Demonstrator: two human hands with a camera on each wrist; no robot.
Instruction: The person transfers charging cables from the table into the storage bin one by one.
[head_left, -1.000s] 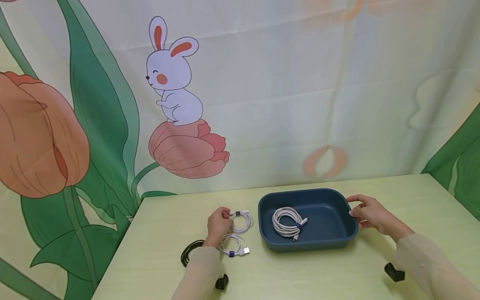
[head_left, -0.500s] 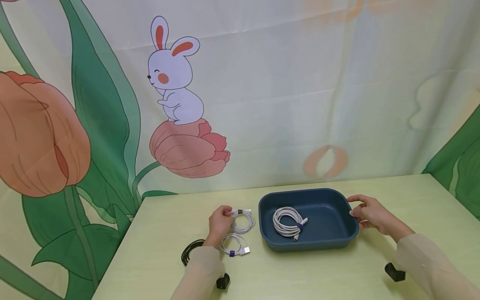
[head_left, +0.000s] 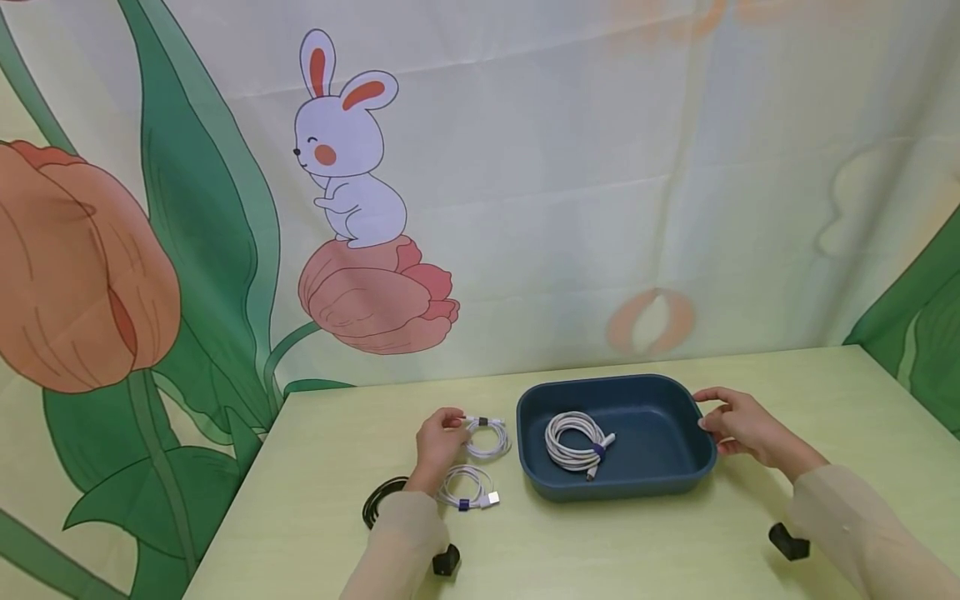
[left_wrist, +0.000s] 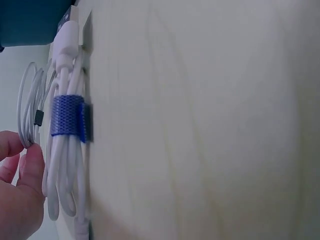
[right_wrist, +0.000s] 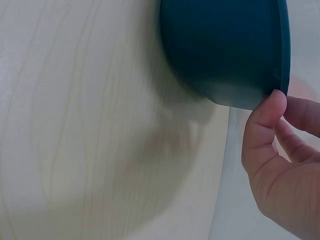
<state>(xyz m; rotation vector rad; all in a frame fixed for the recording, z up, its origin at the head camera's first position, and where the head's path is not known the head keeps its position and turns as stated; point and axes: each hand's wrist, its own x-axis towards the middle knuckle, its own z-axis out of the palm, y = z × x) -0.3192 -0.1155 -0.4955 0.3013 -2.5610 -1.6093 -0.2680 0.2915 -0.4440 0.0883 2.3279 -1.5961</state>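
In the head view my left hand (head_left: 439, 446) pinches the left edge of a coiled white cable (head_left: 489, 452) bound with a black tie. In the left wrist view thumb and fingers meet on this coil (left_wrist: 31, 100). Nearer to me lies a second coiled white cable (head_left: 467, 504) with a blue tie and a USB plug. A coiled black cable (head_left: 381, 498) is partly hidden by my left forearm. My right hand (head_left: 750, 429) holds the right end of a dark blue tray (head_left: 652, 485), thumb at the rim. Inside the tray sits a thicker coiled white cable (head_left: 562, 461) with a blue tie.
The pale wooden table (head_left: 585, 550) backs onto a printed cloth (head_left: 525, 208) with a rabbit and tulips. A black wrist-worn piece shows under each sleeve, one by the left wrist (head_left: 446, 561) and one by the right wrist (head_left: 789, 542).
My left hand has shifted slightly right and away from me, and the black-tied white cable has moved with it towards the tray. My right hand and the tray stay put.
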